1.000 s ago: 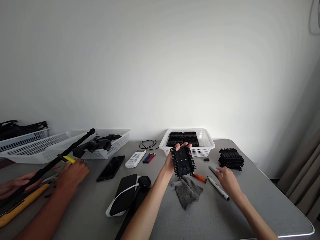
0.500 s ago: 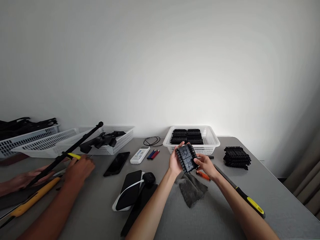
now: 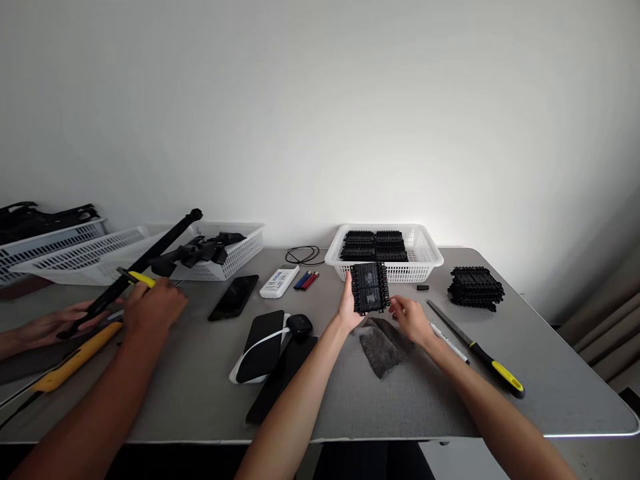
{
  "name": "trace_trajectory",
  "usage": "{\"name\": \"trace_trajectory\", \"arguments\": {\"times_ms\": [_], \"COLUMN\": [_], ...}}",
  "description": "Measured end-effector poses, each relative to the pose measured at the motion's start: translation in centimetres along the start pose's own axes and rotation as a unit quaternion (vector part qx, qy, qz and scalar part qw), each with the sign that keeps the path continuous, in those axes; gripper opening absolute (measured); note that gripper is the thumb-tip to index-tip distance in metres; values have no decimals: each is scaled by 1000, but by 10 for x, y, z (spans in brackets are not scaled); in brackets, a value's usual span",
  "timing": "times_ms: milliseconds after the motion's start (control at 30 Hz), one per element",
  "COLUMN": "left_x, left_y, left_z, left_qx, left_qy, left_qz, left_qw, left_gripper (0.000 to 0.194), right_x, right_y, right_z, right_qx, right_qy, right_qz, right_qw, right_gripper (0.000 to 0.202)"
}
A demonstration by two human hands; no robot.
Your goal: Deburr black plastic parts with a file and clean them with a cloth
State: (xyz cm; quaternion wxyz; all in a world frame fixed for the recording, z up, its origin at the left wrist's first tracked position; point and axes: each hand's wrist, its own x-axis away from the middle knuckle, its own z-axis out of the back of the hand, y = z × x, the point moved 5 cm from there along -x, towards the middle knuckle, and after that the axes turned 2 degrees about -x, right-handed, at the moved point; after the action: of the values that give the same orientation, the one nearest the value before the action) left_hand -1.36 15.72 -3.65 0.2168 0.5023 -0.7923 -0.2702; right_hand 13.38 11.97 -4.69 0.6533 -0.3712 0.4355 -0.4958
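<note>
Left hand (image 3: 351, 307): fingers grasping a black part (image 3: 371, 287), before the right-hand basket (image 3: 426, 270). Right hand (image 3: 413, 320): fingers curled beside it, grip indiscernible.

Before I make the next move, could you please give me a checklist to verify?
1. Black ribbed part held in left hand: ok.
2. Right hand empty: cannot tell, its grip is partly hidden.
3. Free room in the white basket, at its right end: ok.
4. Gray cloth spread flat: not ok, it is rumpled.
5. File lying apart from both hands: ok.
</note>
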Motion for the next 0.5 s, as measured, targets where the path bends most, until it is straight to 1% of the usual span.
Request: {"name": "trace_trajectory", "arguments": {"times_ms": [67,100,133,200,233,267,300,367,433,500], "left_x": [2,3,4,5,5,5,5,6,6,6], "left_y": [5,6,8,9,9,9,9,9,10,9], "left_z": [0,1,2,3,3,3,3,2,1,1], "left_qx": [6,10,13,16,16,16,16,21,30,35], "left_qy": [-5,-2,5,20,24,26,26,20,11,5], "left_qz": [-5,-7,-8,-11,-12,-11,-12,-13,-16,-14], "left_qw": [1000,1000,1000,1000,1000,999,999,999,999,999], "left_gripper": [69,69,68,66,66,65,65,64,63,63], "right_x": [8,12,17,23,25,26,25,21,13,5], "right_y": [-6,-9,-12,-14,-14,-13,-12,-9,-7,-7], "right_z": [-10,-18,-25,-39,-44,-46,-45,-37,-21,1], "right_qx": [60,104,162,273,307,317,310,277,252,243], "right_qy": [-34,-56,-79,-115,-124,-126,-119,-86,-36,20], "right_qz": [25,40,58,86,89,86,81,73,69,61], "right_qw": [997,992,982,951,939,936,940,954,965,968], "right_gripper": [32,29,29,33,32,32,35,40,41,41]}}
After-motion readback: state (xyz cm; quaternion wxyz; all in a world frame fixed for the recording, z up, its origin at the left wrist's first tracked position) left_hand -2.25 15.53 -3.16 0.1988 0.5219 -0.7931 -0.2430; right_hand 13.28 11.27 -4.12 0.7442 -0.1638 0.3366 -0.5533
